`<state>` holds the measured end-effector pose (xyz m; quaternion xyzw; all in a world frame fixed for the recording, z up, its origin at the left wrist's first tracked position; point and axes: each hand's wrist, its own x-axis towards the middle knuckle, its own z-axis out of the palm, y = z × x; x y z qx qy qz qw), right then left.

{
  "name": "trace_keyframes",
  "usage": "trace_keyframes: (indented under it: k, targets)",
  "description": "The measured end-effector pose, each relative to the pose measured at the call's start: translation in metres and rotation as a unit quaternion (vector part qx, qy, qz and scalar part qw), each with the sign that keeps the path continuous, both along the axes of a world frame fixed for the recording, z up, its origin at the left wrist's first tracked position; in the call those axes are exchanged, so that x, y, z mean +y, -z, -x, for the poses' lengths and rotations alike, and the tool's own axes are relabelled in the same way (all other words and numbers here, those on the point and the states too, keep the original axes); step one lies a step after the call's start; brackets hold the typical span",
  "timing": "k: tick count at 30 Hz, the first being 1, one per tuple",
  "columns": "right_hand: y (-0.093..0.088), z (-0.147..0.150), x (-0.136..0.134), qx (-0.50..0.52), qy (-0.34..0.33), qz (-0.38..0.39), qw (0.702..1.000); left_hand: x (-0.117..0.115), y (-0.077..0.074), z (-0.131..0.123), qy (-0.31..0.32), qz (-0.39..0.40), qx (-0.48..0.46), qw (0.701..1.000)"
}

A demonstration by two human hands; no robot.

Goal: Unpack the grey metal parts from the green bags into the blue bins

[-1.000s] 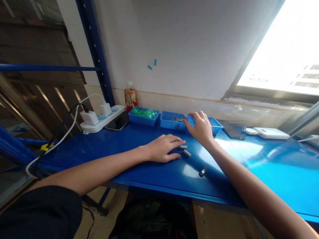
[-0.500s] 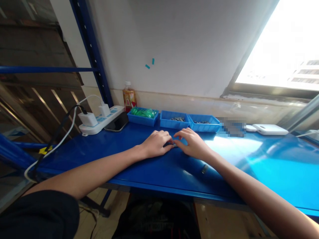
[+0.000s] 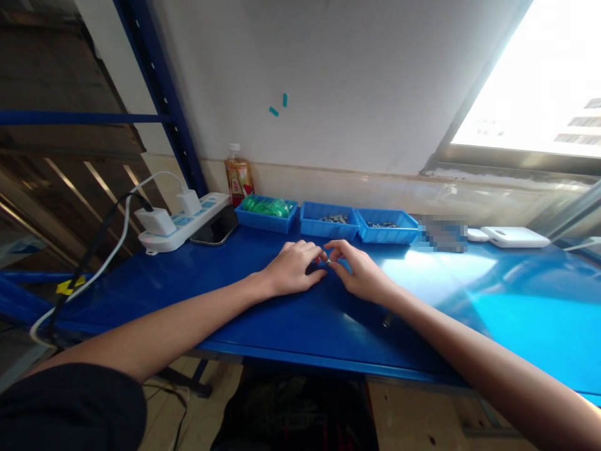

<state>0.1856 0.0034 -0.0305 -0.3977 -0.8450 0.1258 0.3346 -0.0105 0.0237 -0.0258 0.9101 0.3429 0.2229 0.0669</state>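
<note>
My right hand point(image 3: 355, 270) pinches a small light-coloured part point(image 3: 328, 262) between thumb and fingertips, just above the blue tabletop; its exact kind is too small to make out. Close on the other side, my left hand point(image 3: 295, 268) rests on the table with thumb and fingers apart, and no object shows in the gap. Beside my right forearm lies a small shiny cylinder-like piece point(image 3: 386, 321), partly covered by the arm.
Three blue bins line the wall: one with green plastic packets point(image 3: 270, 205), two with small metal parts point(image 3: 335, 218) point(image 3: 381, 224). A phone point(image 3: 216, 225), a power strip point(image 3: 206, 210) and a drink bottle point(image 3: 238, 175) stand left. White devices point(image 3: 516, 237) lie right.
The left thumb and fingers have parted from the small part, which now sits in the right fingertips. The view has shifted slightly.
</note>
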Motion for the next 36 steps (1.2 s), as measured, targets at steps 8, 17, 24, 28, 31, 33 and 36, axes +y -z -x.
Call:
trace_keyframes:
  k: [8, 17, 24, 28, 31, 33, 36]
  targets:
    - [-0.007, 0.007, -0.006, 0.162, -0.009, 0.105, 0.981, -0.003, -0.005, -0.003, 0.016, -0.041, -0.075, 0.996]
    - [-0.010, 0.001, -0.006, 0.047, 0.013, -0.016, 0.999, 0.002, -0.008, 0.002, -0.004, 0.038, -0.109, 0.993]
    - [-0.017, 0.003, -0.009, 0.060, 0.038, -0.016, 0.997, 0.000, -0.012, 0.004, 0.003, 0.085, -0.131, 0.988]
    - [-0.017, 0.007, -0.008, 0.072, 0.050, 0.011, 0.996, 0.001, -0.013, 0.007, 0.025, 0.050, -0.119, 0.991]
    - [-0.016, 0.008, -0.006, 0.068, 0.049, 0.026, 0.996, 0.003, -0.012, 0.008, 0.022, 0.057, -0.112, 0.992]
    - [-0.015, 0.009, -0.006, 0.061, 0.046, 0.025, 0.997, 0.004, -0.012, 0.009, 0.019, 0.072, -0.112, 0.991]
    - [-0.016, 0.008, -0.005, 0.045, 0.034, 0.012, 0.998, 0.007, -0.012, 0.010, 0.024, 0.089, -0.111, 0.989]
